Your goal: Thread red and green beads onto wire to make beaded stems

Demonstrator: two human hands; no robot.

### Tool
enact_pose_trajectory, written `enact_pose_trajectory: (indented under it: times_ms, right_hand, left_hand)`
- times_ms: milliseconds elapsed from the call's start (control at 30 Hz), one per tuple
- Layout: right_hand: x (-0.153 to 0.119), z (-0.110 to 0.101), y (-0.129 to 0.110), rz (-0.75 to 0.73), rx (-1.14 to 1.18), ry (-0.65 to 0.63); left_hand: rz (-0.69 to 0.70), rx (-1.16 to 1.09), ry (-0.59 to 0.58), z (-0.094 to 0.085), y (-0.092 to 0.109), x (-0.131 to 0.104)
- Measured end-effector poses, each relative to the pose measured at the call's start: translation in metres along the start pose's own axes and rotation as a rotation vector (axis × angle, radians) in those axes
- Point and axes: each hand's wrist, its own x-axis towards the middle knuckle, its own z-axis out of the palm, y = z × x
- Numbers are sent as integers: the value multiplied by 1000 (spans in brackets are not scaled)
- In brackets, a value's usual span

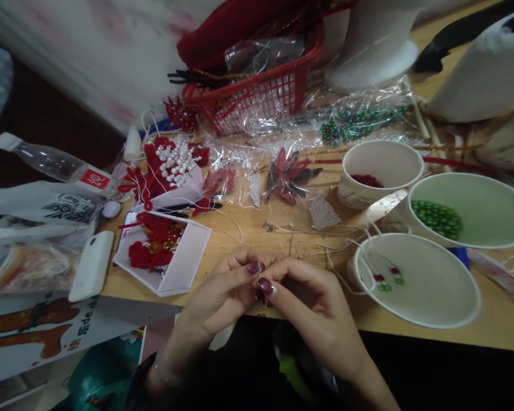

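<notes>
Craft workspace: wooden worktop (501, 324); green beads (437, 220) in tub (492, 211), right of right hand (319, 302); red trimmings (139, 254) in box (192, 251), left of left hand (216, 294).

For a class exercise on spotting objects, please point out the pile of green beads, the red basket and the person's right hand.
Pile of green beads (437, 219): head view, middle of the pile.
Red basket (294, 80): head view, lattice side wall.
Right hand (318, 302): head view, near the thumb's base.
</notes>
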Motion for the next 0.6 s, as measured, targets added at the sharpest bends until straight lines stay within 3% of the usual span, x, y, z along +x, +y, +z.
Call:
enact_pose_trajectory:
  times_ms: [300,500,600]
  right_hand:
    - [0,0,7,-103,-188,52]
    - [-1,0,13,-174,-274,65]
    - [-2,1,12,-185,-300,66]
  left_hand:
    - [175,77,101,-4,1,-2]
    - [393,201,198,0,2,-4]
    - [406,226,188,0,2,-5]
